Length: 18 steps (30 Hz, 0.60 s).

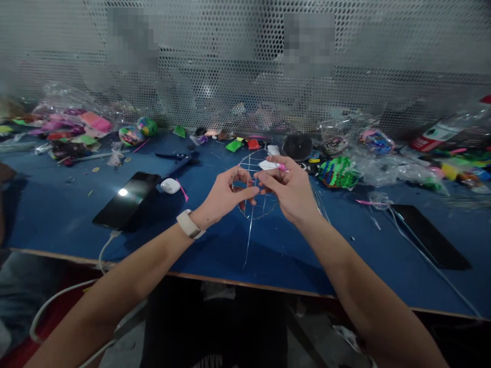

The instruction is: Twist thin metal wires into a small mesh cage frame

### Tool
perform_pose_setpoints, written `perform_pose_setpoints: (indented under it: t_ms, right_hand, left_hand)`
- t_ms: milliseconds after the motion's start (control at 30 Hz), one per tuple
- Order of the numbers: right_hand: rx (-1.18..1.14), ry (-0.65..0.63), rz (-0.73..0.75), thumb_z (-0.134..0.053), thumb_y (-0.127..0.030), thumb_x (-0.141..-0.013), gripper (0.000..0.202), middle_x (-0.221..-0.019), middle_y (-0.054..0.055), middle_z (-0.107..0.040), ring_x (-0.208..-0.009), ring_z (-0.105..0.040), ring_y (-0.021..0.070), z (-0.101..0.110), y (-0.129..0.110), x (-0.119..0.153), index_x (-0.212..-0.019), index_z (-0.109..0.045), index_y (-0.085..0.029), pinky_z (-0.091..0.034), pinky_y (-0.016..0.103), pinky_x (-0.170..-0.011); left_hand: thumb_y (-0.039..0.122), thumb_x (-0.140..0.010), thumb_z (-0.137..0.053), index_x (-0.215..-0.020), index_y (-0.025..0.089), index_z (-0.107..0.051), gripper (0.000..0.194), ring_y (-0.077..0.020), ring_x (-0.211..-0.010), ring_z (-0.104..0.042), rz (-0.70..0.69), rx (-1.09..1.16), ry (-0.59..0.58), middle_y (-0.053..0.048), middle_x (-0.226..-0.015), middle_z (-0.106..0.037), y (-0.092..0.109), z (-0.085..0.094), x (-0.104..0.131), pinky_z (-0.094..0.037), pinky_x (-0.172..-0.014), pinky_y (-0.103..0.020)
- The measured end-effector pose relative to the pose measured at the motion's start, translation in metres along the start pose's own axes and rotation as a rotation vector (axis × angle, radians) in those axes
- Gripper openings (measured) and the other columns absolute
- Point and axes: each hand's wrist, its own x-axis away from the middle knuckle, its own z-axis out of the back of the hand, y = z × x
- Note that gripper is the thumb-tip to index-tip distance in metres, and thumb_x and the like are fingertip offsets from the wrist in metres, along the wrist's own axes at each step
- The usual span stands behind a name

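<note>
Above the blue table, both hands hold a round wire frame [264, 216] crossed by thin wires, with one long wire end hanging down toward the table's front edge. My left hand [233, 191] wears a pale wristband and pinches the frame near its middle, thumb against fingers. From the other side my right hand [293, 189] grips the wires with thumb and forefinger, its fingertips close to the left ones. A white piece with a pink end shows behind my right fingers; whether it is held cannot be told.
A phone [128, 200] with a cable, a white earbud case [170, 186] and dark-blue pliers [180, 162] lie to the left. On the right are a green striped ball [337, 173], a second black phone [431, 236] and a bottle [441, 130]. Perforated metal panel [230, 46] stands behind.
</note>
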Motion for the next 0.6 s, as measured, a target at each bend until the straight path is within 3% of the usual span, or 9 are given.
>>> perform_pose_setpoints:
  t_ms: [133,300,600]
  right_hand:
    - [0.027,-0.040,0.024,-0.100,-0.060,-0.074,0.069,-0.093,0.003,-0.080,-0.080,-0.074,0.0215,-0.0023,0.0041,0.0014,-0.124,-0.066,-0.027,-0.069,0.042,-0.075]
    - [0.075,-0.009,0.061,-0.086,-0.066,-0.089,0.052,-0.100,0.005,-0.078,-0.080,-0.073,0.0219,-0.0017,0.0062,0.0019,-0.125,-0.071,-0.031,-0.067,0.041,-0.071]
    - [0.086,0.040,0.174,-0.088,-0.054,-0.090,0.038,-0.096,0.002,-0.073,-0.072,-0.070,0.0196,-0.0054,0.0065,0.0027,-0.116,-0.075,-0.029,-0.066,0.041,-0.064]
  left_hand:
    - [0.050,-0.091,-0.090,-0.091,0.021,-0.062,0.041,-0.0127,-0.068,-0.072,0.022,0.046,0.051,0.000,-0.082,-0.068,-0.0001,0.0013,-0.0024,-0.054,-0.056,-0.025]
    - [0.046,-0.090,-0.090,-0.095,0.019,-0.069,0.034,-0.0130,-0.070,-0.072,0.060,0.075,0.041,-0.003,-0.088,-0.073,0.0012,0.0018,-0.0030,-0.054,-0.058,-0.026]
    - [0.037,-0.084,-0.095,-0.090,0.018,-0.075,0.029,-0.0132,-0.081,-0.065,0.206,0.295,0.038,-0.002,-0.085,-0.068,-0.0020,-0.0008,-0.0038,-0.050,-0.067,-0.025]
